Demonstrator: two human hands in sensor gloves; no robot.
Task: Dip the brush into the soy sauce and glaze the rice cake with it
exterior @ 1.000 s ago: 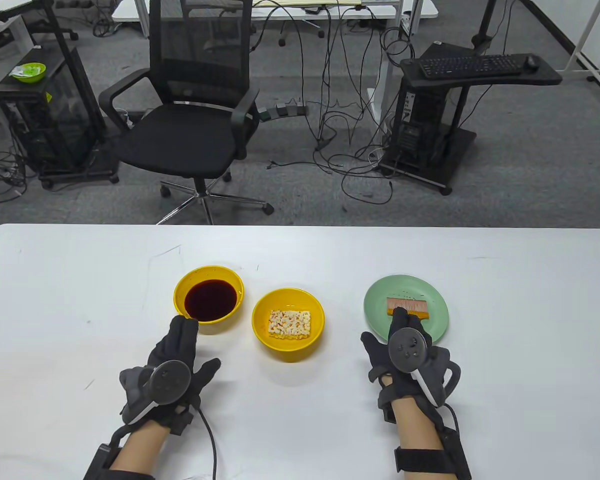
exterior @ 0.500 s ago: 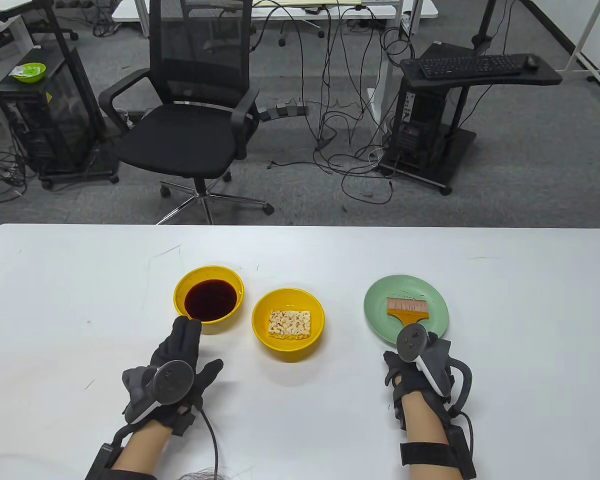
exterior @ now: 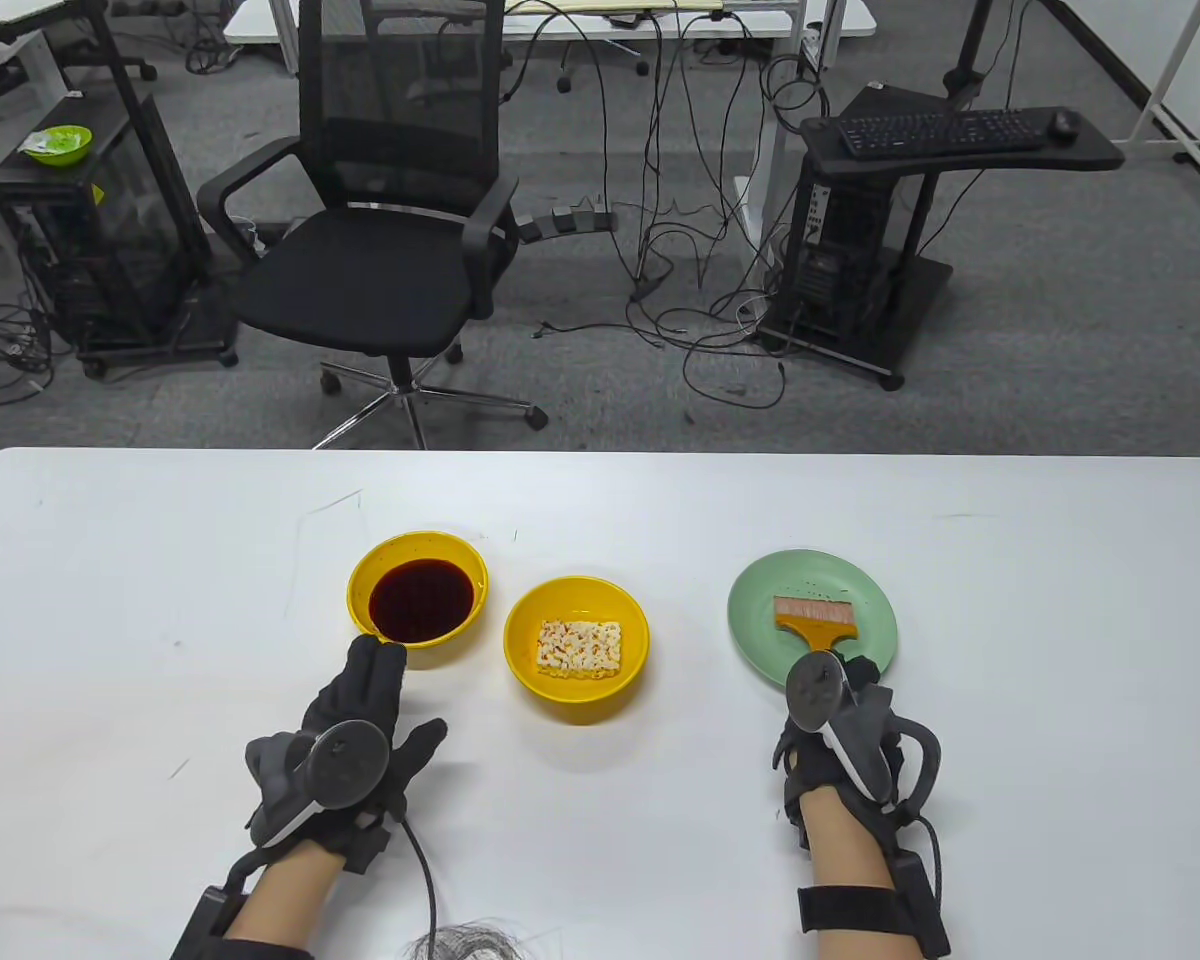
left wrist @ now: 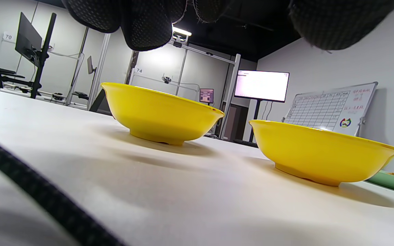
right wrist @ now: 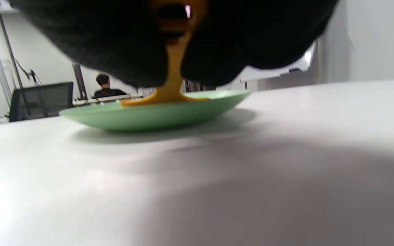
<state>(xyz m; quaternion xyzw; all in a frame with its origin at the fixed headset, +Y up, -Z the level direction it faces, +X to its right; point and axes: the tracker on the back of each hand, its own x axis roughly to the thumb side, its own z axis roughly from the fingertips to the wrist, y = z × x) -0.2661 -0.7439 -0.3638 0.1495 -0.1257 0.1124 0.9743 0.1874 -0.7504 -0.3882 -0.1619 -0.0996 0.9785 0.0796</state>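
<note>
A yellow bowl of dark soy sauce (exterior: 420, 598) stands left of a yellow bowl (exterior: 520, 655) that holds a pale rice cake (exterior: 580, 647). An orange-handled brush (exterior: 810, 613) lies on a green plate (exterior: 760, 600), bristles away from me. My right hand (exterior: 840, 675) grips the handle's near end at the plate's near rim. In the right wrist view the fingers (right wrist: 97, 44) wrap the orange handle (right wrist: 173, 71) and the brush head rests on the plate (right wrist: 156, 114). My left hand (exterior: 380, 660) rests flat on the table, fingertips at the soy bowl's near rim, holding nothing.
The left wrist view shows the soy bowl (left wrist: 162, 116), the rice cake bowl (left wrist: 320, 153) and the plate's edge (left wrist: 392, 181) in a row on the white table (exterior: 160, 600). An office chair (exterior: 380, 250) stands beyond the far edge.
My right hand drew back from the brush head toward me and closed around the handle's end. The left hand has barely moved.
</note>
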